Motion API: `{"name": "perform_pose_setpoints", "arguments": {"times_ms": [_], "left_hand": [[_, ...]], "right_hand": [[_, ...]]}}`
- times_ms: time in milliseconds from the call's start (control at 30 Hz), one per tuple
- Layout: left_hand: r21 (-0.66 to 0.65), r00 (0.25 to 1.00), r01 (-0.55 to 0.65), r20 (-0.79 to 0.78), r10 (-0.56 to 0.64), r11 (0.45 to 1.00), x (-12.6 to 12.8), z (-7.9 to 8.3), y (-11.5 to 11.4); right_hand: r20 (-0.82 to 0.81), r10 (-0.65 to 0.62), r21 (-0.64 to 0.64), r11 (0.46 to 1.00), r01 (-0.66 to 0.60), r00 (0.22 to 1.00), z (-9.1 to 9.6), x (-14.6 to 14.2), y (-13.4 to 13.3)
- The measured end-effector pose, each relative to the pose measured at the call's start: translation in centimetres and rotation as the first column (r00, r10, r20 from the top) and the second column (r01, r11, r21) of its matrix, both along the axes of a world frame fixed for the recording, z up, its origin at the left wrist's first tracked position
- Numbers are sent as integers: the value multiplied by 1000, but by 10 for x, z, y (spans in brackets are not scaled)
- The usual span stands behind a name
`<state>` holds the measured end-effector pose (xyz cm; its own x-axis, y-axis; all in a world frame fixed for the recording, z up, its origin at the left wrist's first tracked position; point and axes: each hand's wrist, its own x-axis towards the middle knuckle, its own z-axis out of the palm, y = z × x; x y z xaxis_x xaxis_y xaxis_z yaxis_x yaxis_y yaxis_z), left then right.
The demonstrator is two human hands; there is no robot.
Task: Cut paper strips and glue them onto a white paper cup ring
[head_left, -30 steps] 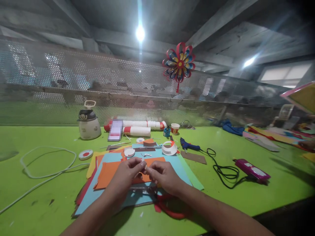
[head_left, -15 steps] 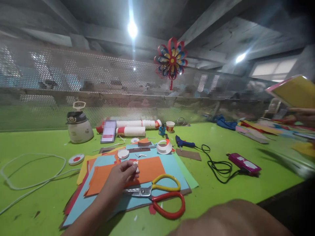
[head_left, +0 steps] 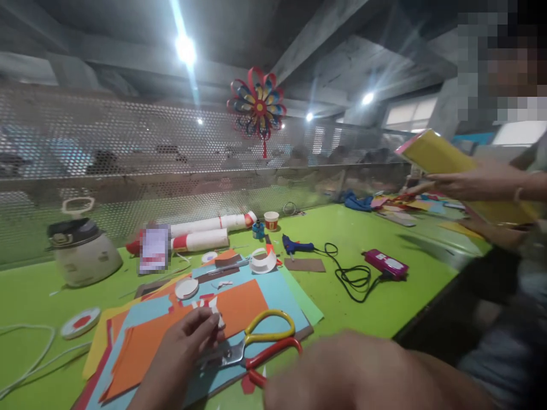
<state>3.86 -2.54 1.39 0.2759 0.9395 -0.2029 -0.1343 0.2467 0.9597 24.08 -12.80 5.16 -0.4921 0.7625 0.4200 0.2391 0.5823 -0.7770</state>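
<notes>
Over the orange paper (head_left: 239, 304), my left hand (head_left: 188, 341) pinches a small white paper piece (head_left: 219, 319) between thumb and fingers. Beneath and beside it lie scissors (head_left: 233, 354) with one yellow and one red handle, on light blue paper (head_left: 290, 310). My right hand (head_left: 329, 370) is a blurred shape at the bottom, overlapping the red handle; its fingers cannot be made out. A white ring-shaped paper piece (head_left: 262, 262) and a round white lid (head_left: 187, 288) sit on the sheets behind my left hand.
A blue glue gun (head_left: 299, 246) is wired to a magenta box (head_left: 387, 265). White rolls (head_left: 200, 240), a paper cup (head_left: 270, 221) and a pale jug (head_left: 88, 259) stand behind. A co-worker's hands (head_left: 491, 182) hold a yellow packet (head_left: 440, 154) at right.
The view has turned right, shifting the table's contents leftward. My right hand has come closer to the scissors and covers part of the red handle. More of the co-worker shows.
</notes>
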Motion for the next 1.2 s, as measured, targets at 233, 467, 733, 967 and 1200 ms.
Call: {"name": "perform_pose_setpoints", "arguments": {"times_ms": [233, 467, 733, 967, 1200], "left_hand": [[32, 999, -20, 31, 19, 999, -9, 17, 0], [130, 991, 117, -77, -108, 985, -14, 38, 7], [135, 990, 135, -46, -130, 982, -6, 37, 26], [116, 995, 94, 32, -98, 989, -8, 30, 34], [92, 991, 5, 130, -17, 996, -19, 29, 40]], "right_hand": [[599, -261, 206, 964, 168, 757, 13, 15, 41], [800, -192, 148, 981, 123, 569, -14, 33, 58], [849, -159, 97, 984, 146, 504, -6, 27, 62], [836, -126, 78, 991, 111, 533, -8, 5, 49], [825, -87, 25, 993, 117, 559, -21, 0, 62]]}}
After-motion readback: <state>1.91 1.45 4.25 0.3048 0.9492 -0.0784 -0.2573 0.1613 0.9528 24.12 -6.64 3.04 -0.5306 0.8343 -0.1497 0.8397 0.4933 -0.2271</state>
